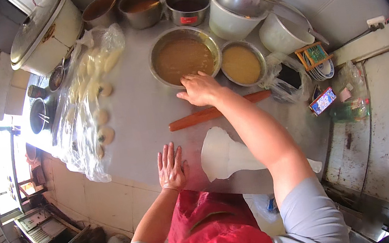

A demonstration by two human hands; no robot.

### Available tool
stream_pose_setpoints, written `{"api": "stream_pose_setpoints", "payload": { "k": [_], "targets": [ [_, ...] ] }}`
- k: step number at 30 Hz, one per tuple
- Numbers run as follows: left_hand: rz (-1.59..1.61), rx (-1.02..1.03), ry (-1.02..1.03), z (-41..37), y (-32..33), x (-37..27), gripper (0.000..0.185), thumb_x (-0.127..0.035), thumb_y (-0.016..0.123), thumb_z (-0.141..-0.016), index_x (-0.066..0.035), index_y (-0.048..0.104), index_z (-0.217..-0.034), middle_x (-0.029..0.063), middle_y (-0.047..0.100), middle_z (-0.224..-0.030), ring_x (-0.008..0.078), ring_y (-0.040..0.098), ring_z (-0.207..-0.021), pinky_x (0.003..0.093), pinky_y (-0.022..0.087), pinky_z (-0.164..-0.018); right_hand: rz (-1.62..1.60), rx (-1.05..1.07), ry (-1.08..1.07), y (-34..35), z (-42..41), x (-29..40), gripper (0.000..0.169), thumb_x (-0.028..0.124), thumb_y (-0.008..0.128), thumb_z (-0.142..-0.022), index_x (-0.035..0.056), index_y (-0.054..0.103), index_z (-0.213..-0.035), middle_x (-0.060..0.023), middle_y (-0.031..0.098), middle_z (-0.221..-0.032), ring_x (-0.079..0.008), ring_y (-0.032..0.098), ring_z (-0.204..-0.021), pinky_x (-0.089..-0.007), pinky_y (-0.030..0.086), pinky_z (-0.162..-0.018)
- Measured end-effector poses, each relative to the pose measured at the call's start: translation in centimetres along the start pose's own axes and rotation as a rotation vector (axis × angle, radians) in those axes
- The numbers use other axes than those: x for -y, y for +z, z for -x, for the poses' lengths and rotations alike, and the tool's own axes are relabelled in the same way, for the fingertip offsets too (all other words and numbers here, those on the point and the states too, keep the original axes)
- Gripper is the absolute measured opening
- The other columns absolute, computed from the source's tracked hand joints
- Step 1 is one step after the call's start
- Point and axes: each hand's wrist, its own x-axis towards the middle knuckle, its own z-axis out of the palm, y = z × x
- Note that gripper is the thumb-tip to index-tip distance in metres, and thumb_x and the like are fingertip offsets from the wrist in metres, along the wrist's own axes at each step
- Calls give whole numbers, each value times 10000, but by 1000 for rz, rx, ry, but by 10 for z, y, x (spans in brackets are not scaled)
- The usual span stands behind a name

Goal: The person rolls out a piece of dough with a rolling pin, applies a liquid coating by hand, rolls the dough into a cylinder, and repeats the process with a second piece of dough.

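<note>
My right hand (pixel 199 89) reaches over the near rim of a large metal basin (pixel 153 67) of brown paste (pixel 182 58). Its fingers are apart, and whether the fingertips touch the paste is hard to tell. Beneath my right forearm a wooden rolling pin (pixel 194 118) lies across the metal worktop (pixel 136 129). A long, thin sheet of dough (pixel 227 156) rests closer to me, its middle hidden by the same arm. My left hand (pixel 171 167), empty and shiny, is palm down at the worktop's front edge. A smaller bowl (pixel 265 66) of yellowish paste stands right of the basin.
Filled dough rounds (pixel 106 135) lie at the left, partly under a clear plastic sheet (pixel 77 138). Metal pots (pixel 142 18), a white bucket (pixel 231 23) and a lidded cooker (pixel 52 40) line the back. A lit phone (pixel 323 101) and stacked plates (pixel 327 69) stand at the right.
</note>
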Motion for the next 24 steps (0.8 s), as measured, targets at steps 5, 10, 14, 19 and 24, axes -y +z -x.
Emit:
{"api": "stream_pose_setpoints", "payload": {
  "k": [5,10,14,19,24],
  "targets": [
    [5,109,-50,5,-2,15,636,-308,583,-921,-113,464,-1514,132,327,-1642,320,257,-1541,546,181,-1251,-81,565,215,-32,-42,28,472,399,529,-1041,-27,721,-1102,-242,711,-1128,-398,628,-1168,-481,492,-991],
    [79,120,-53,5,-2,15,628,-309,568,-937,-107,457,-1520,120,305,-1657,313,244,-1548,555,163,-1253,-171,507,211,-25,-45,19,390,345,607,-1003,-3,702,-1149,-220,706,-1162,-408,649,-1119,-493,510,-951],
    [75,105,-30,5,1,16,662,-299,593,-898,-112,456,-1518,137,331,-1639,336,265,-1536,569,173,-1243,-379,351,178,-10,-41,-4,353,234,748,-908,20,694,-1184,-185,719,-1167,-357,678,-1101,-437,527,-964],
    [71,107,-20,5,-4,18,647,-291,586,-900,-106,466,-1509,141,340,-1633,342,273,-1530,573,172,-1241,-1068,163,285,-5,-40,-16,419,144,850,-820,-11,689,-1174,-119,738,-1089,-221,701,-1027,-359,555,-939],
    [57,116,-32,3,-11,13,606,-292,566,-925,-101,489,-1495,125,346,-1634,335,270,-1532,568,168,-1245,-1625,-52,494,-9,-33,-10,297,227,547,-1072,-35,676,-1128,-136,720,-1071,-228,700,-1017,-361,565,-956]
  ]
}}
